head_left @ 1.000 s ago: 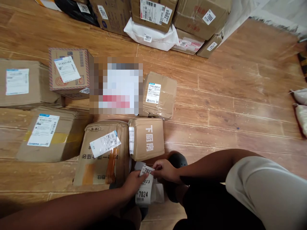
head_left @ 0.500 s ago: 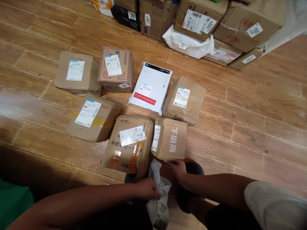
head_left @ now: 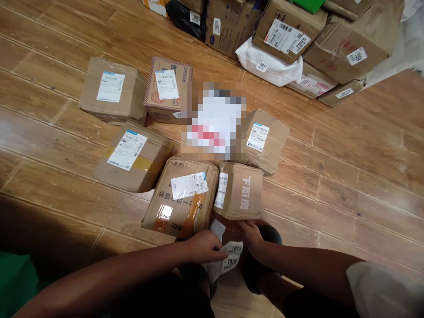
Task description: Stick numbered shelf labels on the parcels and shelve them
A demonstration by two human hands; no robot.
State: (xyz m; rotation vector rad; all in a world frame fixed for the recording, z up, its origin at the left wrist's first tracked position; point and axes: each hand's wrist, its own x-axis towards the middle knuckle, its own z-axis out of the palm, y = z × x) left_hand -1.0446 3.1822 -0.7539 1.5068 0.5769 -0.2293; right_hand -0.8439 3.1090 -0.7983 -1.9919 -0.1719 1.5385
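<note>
My left hand [head_left: 207, 248] is closed on a strip of labels [head_left: 231, 257], white with printed numbers 7023 and 7024; its tail hangs down between my legs. My right hand [head_left: 252, 235] is at the near lower edge of a small cardboard box [head_left: 245, 192] with white characters on top. Its fingers are drawn together and their tips are partly hidden at the box's near side, so I cannot make out what they hold. Left of that box, touching or nearly so, lies a larger cardboard box [head_left: 180, 212] with orange tape and a shipping label.
Beyond are taped carton [head_left: 152, 150], brown carton [head_left: 88, 90], stripe-edged box [head_left: 152, 108], crumpled carton [head_left: 276, 137] and a pixelated white package [head_left: 217, 112]. Stacked parcels [head_left: 285, 33] stand at the back right, a white bag [head_left: 265, 66] among them. My dark shoes [head_left: 270, 240] flank the label strip.
My left hand has lifted slightly, and the label strip has swung up and right. My right hand has moved closer to the small box; the white bit at its fingertips no longer shows. The view has shifted.
</note>
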